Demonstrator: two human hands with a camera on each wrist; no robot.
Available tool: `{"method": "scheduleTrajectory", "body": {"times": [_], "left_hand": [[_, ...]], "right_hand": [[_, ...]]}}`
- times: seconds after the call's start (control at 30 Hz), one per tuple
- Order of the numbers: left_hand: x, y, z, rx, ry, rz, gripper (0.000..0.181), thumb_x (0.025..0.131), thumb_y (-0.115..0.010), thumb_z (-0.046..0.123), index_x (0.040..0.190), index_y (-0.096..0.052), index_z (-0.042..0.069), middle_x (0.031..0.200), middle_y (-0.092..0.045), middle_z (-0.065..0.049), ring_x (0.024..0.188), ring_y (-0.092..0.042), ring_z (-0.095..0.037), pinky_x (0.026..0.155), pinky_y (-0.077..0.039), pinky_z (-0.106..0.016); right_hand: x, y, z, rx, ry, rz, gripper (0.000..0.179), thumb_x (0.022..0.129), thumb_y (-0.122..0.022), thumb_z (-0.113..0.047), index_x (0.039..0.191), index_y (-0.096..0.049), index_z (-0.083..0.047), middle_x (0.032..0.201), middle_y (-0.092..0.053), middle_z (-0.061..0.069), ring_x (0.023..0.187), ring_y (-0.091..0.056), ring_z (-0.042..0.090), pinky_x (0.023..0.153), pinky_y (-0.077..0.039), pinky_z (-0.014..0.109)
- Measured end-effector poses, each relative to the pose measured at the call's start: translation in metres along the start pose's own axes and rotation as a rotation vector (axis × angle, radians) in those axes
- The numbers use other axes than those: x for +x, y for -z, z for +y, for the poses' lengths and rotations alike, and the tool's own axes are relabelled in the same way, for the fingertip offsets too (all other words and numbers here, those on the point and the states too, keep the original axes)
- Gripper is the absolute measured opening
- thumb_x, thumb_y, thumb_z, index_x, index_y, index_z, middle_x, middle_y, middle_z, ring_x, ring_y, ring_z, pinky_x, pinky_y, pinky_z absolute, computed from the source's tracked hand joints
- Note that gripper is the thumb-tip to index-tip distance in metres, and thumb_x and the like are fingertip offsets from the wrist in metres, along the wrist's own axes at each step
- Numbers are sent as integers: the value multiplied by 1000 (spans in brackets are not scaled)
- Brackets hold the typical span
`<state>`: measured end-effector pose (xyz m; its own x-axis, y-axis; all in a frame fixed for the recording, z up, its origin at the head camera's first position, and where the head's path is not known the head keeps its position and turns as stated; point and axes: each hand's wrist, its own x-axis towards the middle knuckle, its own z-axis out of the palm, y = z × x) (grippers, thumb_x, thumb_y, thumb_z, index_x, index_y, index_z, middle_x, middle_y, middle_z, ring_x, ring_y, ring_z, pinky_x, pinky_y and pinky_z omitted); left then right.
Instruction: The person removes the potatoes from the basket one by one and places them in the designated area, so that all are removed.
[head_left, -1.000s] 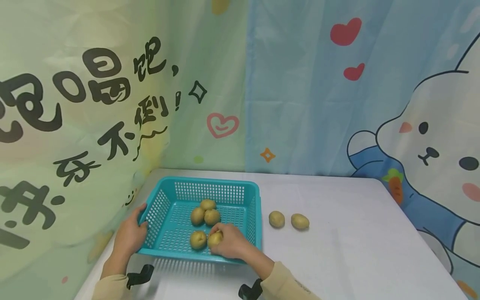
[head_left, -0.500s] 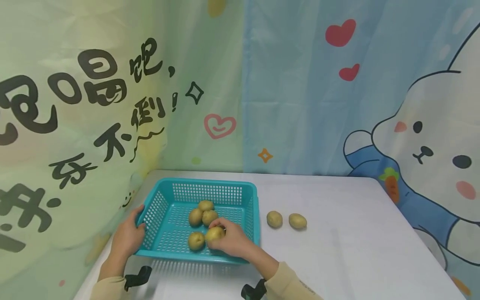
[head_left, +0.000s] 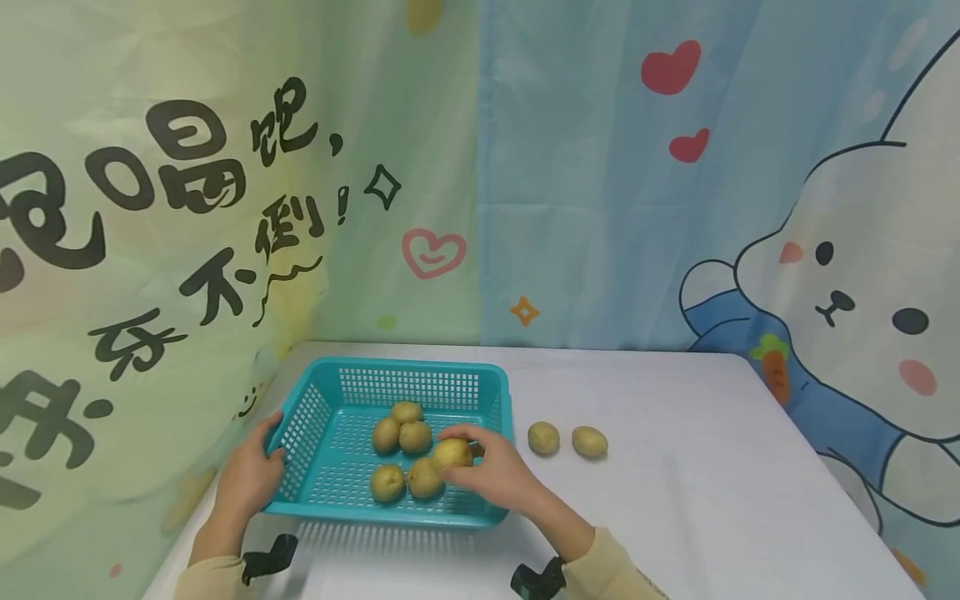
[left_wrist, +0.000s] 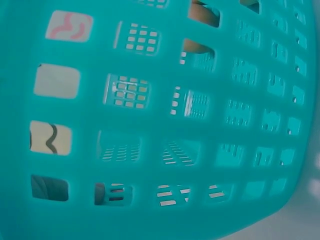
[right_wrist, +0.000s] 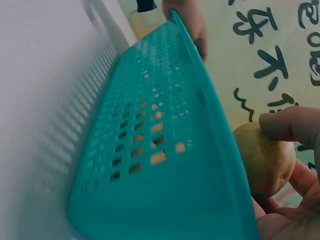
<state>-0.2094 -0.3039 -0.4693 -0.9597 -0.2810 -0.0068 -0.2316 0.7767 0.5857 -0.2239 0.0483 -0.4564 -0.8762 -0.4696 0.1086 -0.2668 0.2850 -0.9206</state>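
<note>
Yellow-brown potato (head_left: 452, 454), pinched by the right hand (head_left: 497, 472) over the right part of the basket (head_left: 420, 364) — likely firm, light, best held round its middle; left hand (head_left: 251, 472) grips the basket's left rim.

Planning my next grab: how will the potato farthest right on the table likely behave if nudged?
The rightmost potato would probably roll unevenly, being rounded but oblong. Pushed left, it would likely bump the neighbouring potato close beside it. Its plump body suggests it should stay firm.
</note>
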Motion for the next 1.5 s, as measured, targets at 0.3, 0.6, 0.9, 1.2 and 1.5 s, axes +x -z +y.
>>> {"method": "scheduleTrajectory", "body": {"times": [0.3,0.6,0.9,1.2,1.5], "left_hand": [[-1,3,-1,6,-8,5,58,97,-46,7,152,-29,3,141,-39,-37,93,-53,-38,68,-43,-44],[-1,4,1,3,-7,6,58,97,-46,6,152,-28,3,144,-36,-37,100,-51,-41,76,-43,-51],[-3,2,2,-4,-5,9,58,97,-46,6,152,-29,3,143,-37,-37,100,-52,-41,75,-44,-50],[-4,1,2,-9,-3,3,57,98,-45,7,152,-29,3,141,-40,-38,92,-53,-38,65,-43,-40],[-2,1,1,2,-20,19,57,97,-46,7,151,-30,3,138,-42,-38,89,-54,-37,62,-41,-37]], "right_hand": [[-11,23,8,5,-34,103,43,84,-76,-15,124,-62,-15,124,-61,4,109,-57,27,91,-47,43],[-31,49,8,76,-137,265,48,80,-76,-3,125,-61,-9,124,-58,9,114,-56,30,93,-48,44],[-50,70,40,13,-214,305,53,79,-79,-9,128,-59,-13,128,-56,9,115,-57,32,89,-49,40],[-73,87,74,-62,-293,365,55,79,-79,-12,130,-57,-6,131,-54,17,111,-59,33,87,-50,39],[-94,113,104,-133,-406,384,61,81,-79,-20,134,-53,-5,129,-55,18,108,-59,29,86,-49,37]]}}
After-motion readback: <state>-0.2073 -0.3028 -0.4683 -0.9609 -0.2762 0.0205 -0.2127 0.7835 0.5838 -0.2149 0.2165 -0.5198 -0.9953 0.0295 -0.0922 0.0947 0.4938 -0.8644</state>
